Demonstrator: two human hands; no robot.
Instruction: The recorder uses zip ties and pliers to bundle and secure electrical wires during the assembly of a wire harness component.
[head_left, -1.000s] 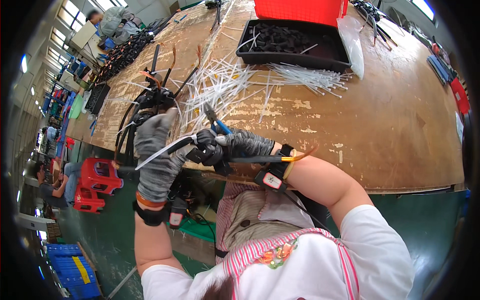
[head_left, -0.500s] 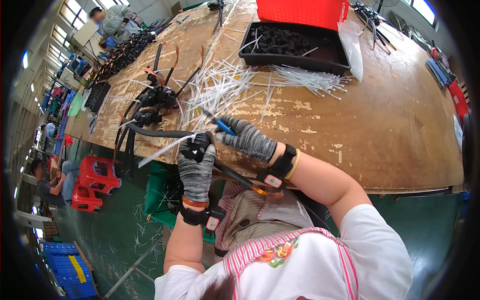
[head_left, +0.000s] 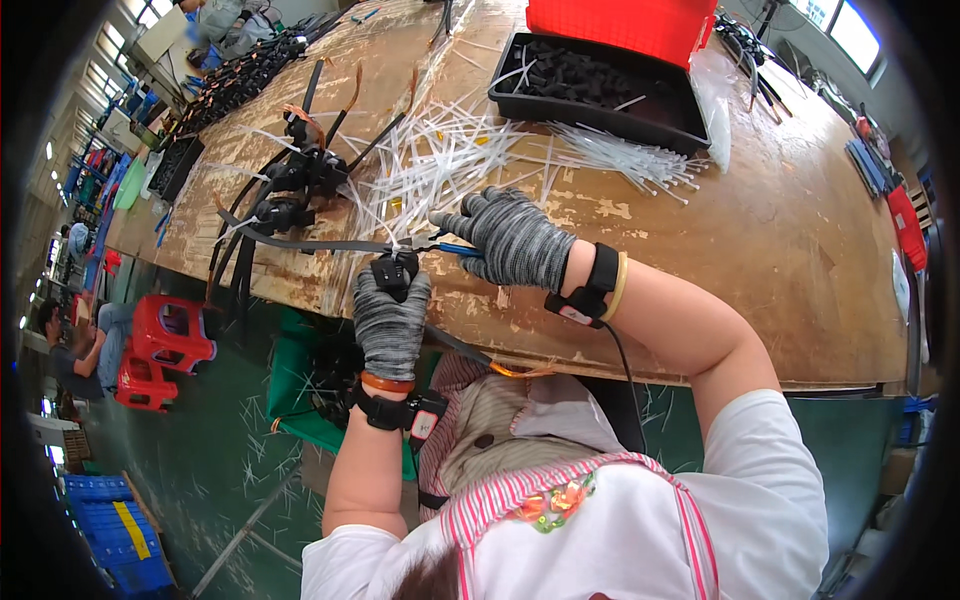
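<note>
My left hand (head_left: 390, 322), in a grey knit glove, grips a black connector block (head_left: 395, 272) on a long black cable harness (head_left: 300, 243) at the near edge of the worn wooden table (head_left: 720, 250). My right hand (head_left: 510, 240), gloved too, holds blue-handled cutters (head_left: 445, 245) whose tip meets the harness just above the block. The cable runs left across the table and also down under my left forearm.
White cable ties (head_left: 440, 160) lie scattered behind my hands. A black tray of black parts (head_left: 590, 85) and a red bin (head_left: 620, 22) stand at the back. Finished harnesses (head_left: 295, 170) pile at left. Red stools (head_left: 160, 350) and a seated person (head_left: 75, 340) are on the floor, left.
My left hand swung from the far left, where it held a white tie, in toward the table edge and now grips the connector block. My right hand with the cutters stayed close by.
</note>
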